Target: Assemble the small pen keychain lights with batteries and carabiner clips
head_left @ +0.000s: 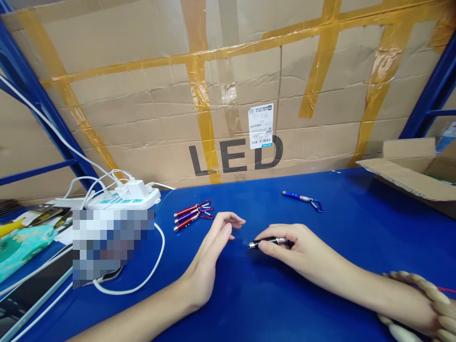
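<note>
Your black pen (272,241) has a shiny metal tip (252,245); the big box (149,114) is wrinkly cardboard with shiny tape (198,95).

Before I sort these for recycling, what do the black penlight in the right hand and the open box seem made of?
Black penlight: probably metal at its shiny silver tip; the dark, smooth barrel could be metal or plastic.
Open box: matte brown corrugated cardboard, judging by its flap's ridged edge.

Single head-worn camera is looking forward and down across the blue table (242,304), facing the taped cardboard (149,109) behind it; left hand (210,261) and right hand (297,244) are showing nearer.
</note>
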Demonstrator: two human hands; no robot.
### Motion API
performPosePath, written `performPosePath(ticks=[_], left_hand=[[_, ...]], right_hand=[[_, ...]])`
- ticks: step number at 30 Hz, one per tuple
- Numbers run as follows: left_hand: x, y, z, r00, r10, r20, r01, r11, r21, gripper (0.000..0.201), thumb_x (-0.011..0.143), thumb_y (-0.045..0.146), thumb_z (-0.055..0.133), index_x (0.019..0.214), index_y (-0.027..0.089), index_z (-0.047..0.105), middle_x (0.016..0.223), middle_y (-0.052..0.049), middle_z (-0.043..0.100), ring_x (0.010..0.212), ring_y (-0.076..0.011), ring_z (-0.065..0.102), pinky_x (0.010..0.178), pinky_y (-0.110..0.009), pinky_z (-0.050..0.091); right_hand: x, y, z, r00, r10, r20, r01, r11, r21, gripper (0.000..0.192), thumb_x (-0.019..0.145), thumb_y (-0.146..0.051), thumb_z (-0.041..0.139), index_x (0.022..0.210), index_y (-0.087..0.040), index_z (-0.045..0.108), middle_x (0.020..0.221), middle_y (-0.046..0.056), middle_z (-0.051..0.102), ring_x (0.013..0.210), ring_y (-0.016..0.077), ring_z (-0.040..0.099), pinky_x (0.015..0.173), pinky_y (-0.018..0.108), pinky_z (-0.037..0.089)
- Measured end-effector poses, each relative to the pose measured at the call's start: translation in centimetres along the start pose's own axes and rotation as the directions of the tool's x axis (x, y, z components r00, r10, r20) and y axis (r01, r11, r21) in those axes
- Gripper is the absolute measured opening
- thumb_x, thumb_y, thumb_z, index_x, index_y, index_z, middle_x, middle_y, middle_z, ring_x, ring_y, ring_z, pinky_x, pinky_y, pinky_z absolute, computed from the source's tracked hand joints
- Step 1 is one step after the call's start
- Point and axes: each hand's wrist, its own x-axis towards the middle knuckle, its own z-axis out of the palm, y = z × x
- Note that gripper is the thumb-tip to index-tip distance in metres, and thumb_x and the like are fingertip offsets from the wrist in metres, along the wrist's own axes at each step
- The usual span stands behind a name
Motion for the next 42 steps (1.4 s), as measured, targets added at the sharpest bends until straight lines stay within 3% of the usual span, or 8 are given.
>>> performPosePath(ticks=[11, 20, 30, 42], left_hand=[[-0.1, 0.1, 0.1, 0.999, -0.012, -0.043, 0.014, 0.999, 0.042, 0.033, 0.094, 0.04, 0.023, 0.103, 0.022, 0.049, 0.113, -0.005, 0.052, 0.112, -0.0223, 0.043, 0.095, -0.037, 0.033], [-0.1, 0.3, 0.1, 0.998, -0.023, -0.051, 0.025, 0.998, 0.051, 0.032, 0.094, 0.042, 0.024, 0.101, 0.022, 0.049, 0.11, -0.005, 0.053, 0.11, -0.0216, 0.044, 0.093, -0.035, 0.034], [-0.4, 1.4, 0.2, 0.998, -0.054, -0.045, 0.057, 0.996, 0.063, 0.03, 0.095, 0.037, 0.024, 0.101, 0.021, 0.049, 0.11, -0.005, 0.053, 0.11, -0.0211, 0.044, 0.094, -0.034, 0.032], [-0.1, 0.2, 0.0, 0.999, -0.024, -0.047, 0.026, 0.999, 0.043, 0.032, 0.094, 0.042, 0.025, 0.099, 0.023, 0.05, 0.108, -0.003, 0.053, 0.109, -0.0209, 0.044, 0.092, -0.033, 0.033]], right_hand=[[0.1, 0.4, -0.3, 0.998, -0.037, -0.045, 0.037, 0.999, -0.014, 0.035, 0.084, -0.047, 0.047, 0.093, -0.022, 0.07, 0.095, 0.003, 0.069, 0.085, 0.0205, 0.062, 0.072, 0.027, 0.047], [0.0, 0.5, -0.2, 0.999, -0.033, -0.04, 0.032, 0.999, -0.013, 0.032, 0.084, -0.046, 0.049, 0.092, -0.023, 0.07, 0.094, 0.002, 0.069, 0.086, 0.0199, 0.062, 0.073, 0.026, 0.046], [-0.1, 0.4, 0.0, 0.998, 0.026, -0.051, -0.032, 0.993, -0.11, 0.033, 0.082, -0.05, 0.051, 0.085, -0.023, 0.07, 0.078, 0.0, 0.068, 0.061, 0.0139, 0.053, 0.055, 0.024, 0.039], [-0.1, 0.4, 0.0, 0.997, 0.005, -0.082, -0.014, 0.994, -0.112, 0.027, 0.08, -0.047, 0.054, 0.079, -0.026, 0.071, 0.072, -0.002, 0.066, 0.059, 0.0121, 0.053, 0.057, 0.022, 0.039]])
